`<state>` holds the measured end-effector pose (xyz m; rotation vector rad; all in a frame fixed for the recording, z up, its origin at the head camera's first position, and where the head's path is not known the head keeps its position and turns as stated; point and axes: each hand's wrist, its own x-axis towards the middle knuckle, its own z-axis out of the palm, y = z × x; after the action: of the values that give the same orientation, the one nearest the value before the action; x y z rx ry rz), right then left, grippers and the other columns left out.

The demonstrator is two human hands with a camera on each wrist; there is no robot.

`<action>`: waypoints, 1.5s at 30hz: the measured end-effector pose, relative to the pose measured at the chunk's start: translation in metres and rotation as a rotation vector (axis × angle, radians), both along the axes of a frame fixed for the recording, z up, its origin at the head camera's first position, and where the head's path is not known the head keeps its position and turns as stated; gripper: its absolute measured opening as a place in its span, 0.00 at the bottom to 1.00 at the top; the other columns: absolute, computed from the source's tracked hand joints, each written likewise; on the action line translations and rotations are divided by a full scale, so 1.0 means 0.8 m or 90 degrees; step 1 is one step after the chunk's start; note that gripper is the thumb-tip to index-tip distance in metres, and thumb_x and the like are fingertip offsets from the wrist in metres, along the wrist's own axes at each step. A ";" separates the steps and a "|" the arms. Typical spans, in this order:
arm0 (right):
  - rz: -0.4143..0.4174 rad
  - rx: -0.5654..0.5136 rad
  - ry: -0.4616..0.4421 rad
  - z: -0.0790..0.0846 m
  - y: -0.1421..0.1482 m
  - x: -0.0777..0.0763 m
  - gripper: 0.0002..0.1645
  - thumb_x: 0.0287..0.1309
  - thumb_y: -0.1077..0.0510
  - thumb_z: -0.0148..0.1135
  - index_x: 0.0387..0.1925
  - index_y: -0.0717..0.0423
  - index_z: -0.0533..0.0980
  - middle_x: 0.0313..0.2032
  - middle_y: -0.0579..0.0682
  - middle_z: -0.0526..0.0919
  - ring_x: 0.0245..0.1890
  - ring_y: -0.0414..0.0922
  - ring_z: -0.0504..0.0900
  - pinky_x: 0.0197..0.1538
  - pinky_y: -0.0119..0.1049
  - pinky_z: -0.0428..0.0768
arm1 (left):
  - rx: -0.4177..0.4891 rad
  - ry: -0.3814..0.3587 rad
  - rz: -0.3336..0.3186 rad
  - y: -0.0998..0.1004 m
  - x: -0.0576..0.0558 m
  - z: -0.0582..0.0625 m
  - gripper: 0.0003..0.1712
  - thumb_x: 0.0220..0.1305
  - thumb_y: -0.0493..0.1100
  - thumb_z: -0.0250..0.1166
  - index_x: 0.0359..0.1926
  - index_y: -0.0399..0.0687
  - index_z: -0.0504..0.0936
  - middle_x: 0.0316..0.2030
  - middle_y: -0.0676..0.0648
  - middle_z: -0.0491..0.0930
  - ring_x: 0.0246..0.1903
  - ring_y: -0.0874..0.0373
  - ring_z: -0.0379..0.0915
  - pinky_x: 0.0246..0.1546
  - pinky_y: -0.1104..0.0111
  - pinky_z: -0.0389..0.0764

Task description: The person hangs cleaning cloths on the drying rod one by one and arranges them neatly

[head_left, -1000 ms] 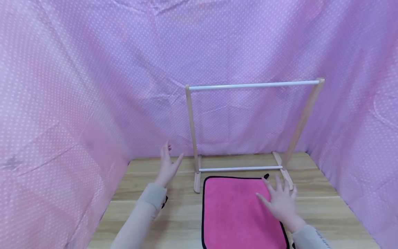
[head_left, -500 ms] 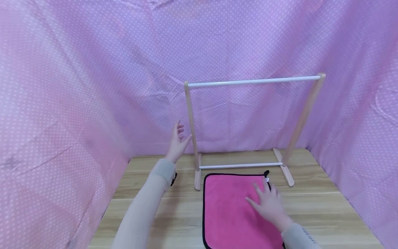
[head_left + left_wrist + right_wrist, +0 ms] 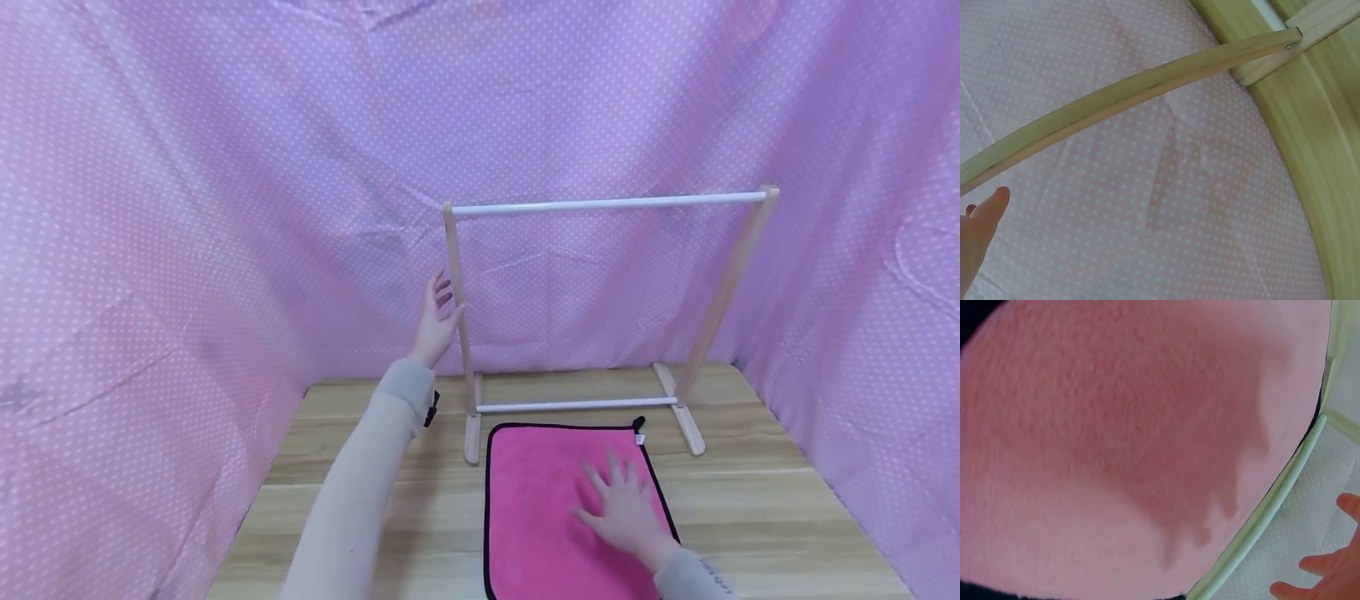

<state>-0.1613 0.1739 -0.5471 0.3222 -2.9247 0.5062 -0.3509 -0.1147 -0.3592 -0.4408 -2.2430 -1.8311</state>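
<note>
The pink cloth point(image 3: 540, 508) lies flat on the bench point(image 3: 787, 508), directly in front of the rack point(image 3: 600, 204). Its far edge runs roughly parallel to the rack's lower rail point(image 3: 576, 406); a black loop point(image 3: 638, 422) marks the far right corner. The rack's long axis runs left to right. Right hand point(image 3: 622, 512): above the cloth and the nearer of the two hands to it, fingers spread, holding nothing, with a shadow point(image 3: 1197, 425) cast on the cloth. Left hand point(image 3: 437, 325): just beside the left upright point(image 3: 453, 250), thumb parted from fingers, gripping nothing; contact with the wood cannot be told. From this hand, the cloth lies rightward and nearer the person.
</note>
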 end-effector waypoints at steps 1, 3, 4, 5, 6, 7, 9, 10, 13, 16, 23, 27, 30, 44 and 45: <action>0.003 0.005 -0.005 -0.002 -0.001 0.000 0.46 0.47 0.33 0.65 0.62 0.55 0.70 0.65 0.73 0.58 0.60 0.79 0.56 0.52 0.80 0.59 | 0.001 0.001 -0.003 0.002 -0.001 0.002 0.42 0.66 0.32 0.55 0.74 0.51 0.43 0.70 0.40 0.51 0.68 0.42 0.52 0.68 0.50 0.62; 0.009 0.017 -0.021 -0.006 -0.002 0.001 0.49 0.44 0.30 0.65 0.63 0.52 0.69 0.66 0.73 0.57 0.60 0.79 0.56 0.50 0.81 0.59 | 0.005 0.003 -0.007 0.004 -0.003 0.005 0.42 0.66 0.31 0.55 0.74 0.51 0.43 0.70 0.40 0.52 0.68 0.42 0.52 0.67 0.51 0.63; 0.012 0.021 -0.032 -0.008 -0.003 0.001 0.50 0.43 0.29 0.65 0.64 0.51 0.69 0.66 0.73 0.57 0.60 0.80 0.56 0.50 0.81 0.59 | 0.010 0.002 -0.009 0.006 -0.004 0.006 0.42 0.66 0.30 0.54 0.74 0.52 0.43 0.71 0.40 0.52 0.68 0.43 0.52 0.67 0.52 0.63; 0.016 0.023 -0.044 -0.009 -0.003 0.001 0.51 0.41 0.28 0.65 0.64 0.49 0.68 0.66 0.72 0.56 0.60 0.80 0.55 0.48 0.82 0.59 | 0.013 -0.001 -0.011 0.007 -0.004 0.008 0.42 0.66 0.29 0.54 0.74 0.53 0.43 0.71 0.41 0.51 0.69 0.43 0.52 0.67 0.52 0.64; 0.021 0.024 -0.059 -0.010 -0.004 0.002 0.53 0.39 0.26 0.66 0.65 0.48 0.68 0.67 0.73 0.56 0.61 0.80 0.55 0.47 0.82 0.60 | 0.017 -0.005 -0.010 0.007 -0.005 0.009 0.42 0.66 0.29 0.53 0.74 0.54 0.43 0.71 0.41 0.51 0.69 0.43 0.52 0.67 0.53 0.64; 0.026 0.021 -0.075 -0.012 -0.005 0.003 0.55 0.36 0.25 0.66 0.65 0.47 0.67 0.67 0.73 0.55 0.61 0.80 0.54 0.46 0.83 0.59 | 0.019 -0.010 -0.010 0.008 -0.005 0.009 0.43 0.66 0.29 0.53 0.74 0.55 0.44 0.71 0.42 0.51 0.69 0.43 0.52 0.67 0.53 0.64; 0.032 0.012 -0.112 -0.014 -0.005 0.005 0.59 0.31 0.24 0.68 0.66 0.45 0.66 0.67 0.73 0.53 0.62 0.81 0.51 0.45 0.84 0.58 | 0.024 -0.018 -0.015 0.008 -0.005 0.010 0.42 0.66 0.29 0.52 0.74 0.57 0.43 0.71 0.41 0.51 0.69 0.43 0.51 0.67 0.53 0.64; 0.035 0.005 -0.129 -0.015 -0.006 0.007 0.61 0.28 0.24 0.70 0.66 0.44 0.66 0.68 0.73 0.52 0.62 0.81 0.50 0.44 0.85 0.57 | 0.025 -0.022 -0.016 0.009 -0.006 0.011 0.42 0.66 0.29 0.52 0.74 0.57 0.43 0.71 0.41 0.50 0.69 0.42 0.51 0.67 0.53 0.63; 0.039 -0.007 -0.173 -0.018 -0.006 0.008 0.65 0.20 0.26 0.74 0.66 0.43 0.66 0.68 0.74 0.51 0.62 0.82 0.48 0.43 0.86 0.54 | 0.027 -0.029 -0.017 0.009 -0.008 0.011 0.42 0.67 0.28 0.51 0.74 0.58 0.44 0.71 0.39 0.51 0.68 0.41 0.52 0.68 0.53 0.63; 0.044 -0.009 -0.205 -0.021 -0.005 0.006 0.67 0.17 0.28 0.77 0.66 0.42 0.65 0.68 0.74 0.50 0.61 0.82 0.47 0.42 0.87 0.53 | 0.032 -0.030 -0.010 0.011 -0.010 0.012 0.41 0.67 0.26 0.49 0.73 0.57 0.46 0.69 0.39 0.53 0.66 0.41 0.55 0.67 0.54 0.65; 0.049 -0.011 -0.258 -0.025 -0.009 -0.003 0.65 0.16 0.32 0.79 0.66 0.37 0.65 0.68 0.72 0.50 0.62 0.82 0.47 0.41 0.87 0.52 | 0.027 -0.050 0.016 0.010 -0.013 0.016 0.39 0.67 0.24 0.46 0.73 0.55 0.49 0.66 0.37 0.59 0.63 0.43 0.61 0.65 0.58 0.69; 0.045 0.001 -0.269 -0.023 -0.013 -0.006 0.62 0.16 0.34 0.80 0.64 0.37 0.67 0.67 0.71 0.53 0.62 0.81 0.48 0.42 0.87 0.52 | 0.021 -0.051 0.025 0.010 -0.017 0.014 0.38 0.67 0.25 0.46 0.73 0.55 0.50 0.65 0.38 0.59 0.63 0.44 0.62 0.64 0.58 0.69; 0.045 0.012 -0.263 -0.021 -0.016 -0.009 0.61 0.16 0.36 0.81 0.63 0.39 0.69 0.66 0.71 0.57 0.61 0.80 0.51 0.43 0.86 0.55 | 0.015 -0.063 0.035 0.011 -0.016 0.017 0.38 0.67 0.26 0.46 0.73 0.55 0.50 0.66 0.40 0.59 0.63 0.46 0.61 0.64 0.58 0.69; 0.131 0.006 -0.165 -0.020 -0.016 -0.024 0.38 0.21 0.51 0.80 0.45 0.51 0.79 0.47 0.56 0.72 0.43 0.61 0.69 0.35 0.54 0.78 | 0.005 -0.090 0.046 0.013 -0.019 0.015 0.39 0.68 0.27 0.47 0.73 0.61 0.50 0.66 0.43 0.59 0.63 0.47 0.61 0.63 0.58 0.70; 0.142 0.003 -0.155 -0.022 -0.016 -0.025 0.35 0.21 0.52 0.80 0.42 0.51 0.79 0.44 0.53 0.73 0.41 0.59 0.69 0.34 0.50 0.77 | 0.003 -0.094 0.046 0.013 -0.019 0.015 0.39 0.68 0.27 0.47 0.73 0.61 0.50 0.66 0.43 0.59 0.63 0.48 0.61 0.63 0.58 0.70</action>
<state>-0.1809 0.1611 -0.5643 0.6342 -3.1423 0.6079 -0.3665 -0.1044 -0.3473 -0.2277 -2.3159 -1.8876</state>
